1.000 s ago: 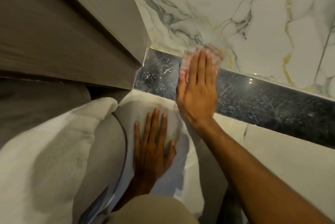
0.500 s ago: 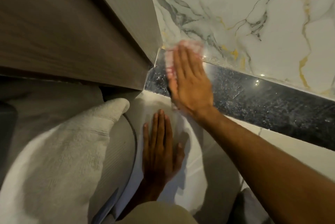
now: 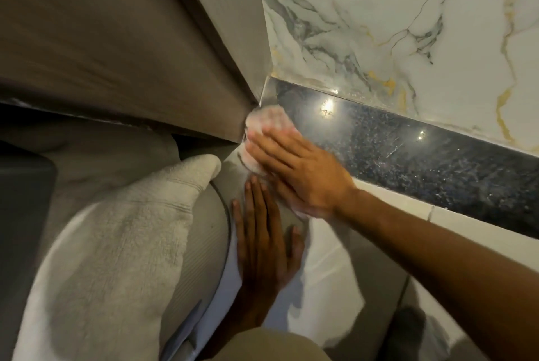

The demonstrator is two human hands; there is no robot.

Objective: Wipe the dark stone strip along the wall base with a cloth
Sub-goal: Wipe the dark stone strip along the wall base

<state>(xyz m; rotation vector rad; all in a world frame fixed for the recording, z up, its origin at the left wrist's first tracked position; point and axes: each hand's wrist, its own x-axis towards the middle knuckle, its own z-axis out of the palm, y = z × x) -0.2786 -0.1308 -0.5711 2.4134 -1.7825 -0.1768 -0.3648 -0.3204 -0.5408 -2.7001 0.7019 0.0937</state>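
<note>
Right hand (image 3: 300, 173) flat, fingers together, pressing pink cloth (image 3: 264, 124) onto left end of dark strip (image 3: 423, 162), at corner by wood panel (image 3: 116, 48). Left hand (image 3: 265, 246) flat, empty, on floor (image 3: 329, 267) beside towel (image 3: 116, 249).

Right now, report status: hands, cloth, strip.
Right hand flat on pink cloth, pressing dark strip at wood-panel corner. Left hand flat on floor. White towel lies clear.

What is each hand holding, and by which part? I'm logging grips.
Right hand presses flat on the pinkish cloth, covering most of it. Left hand holds nothing, flat on the floor.
</note>
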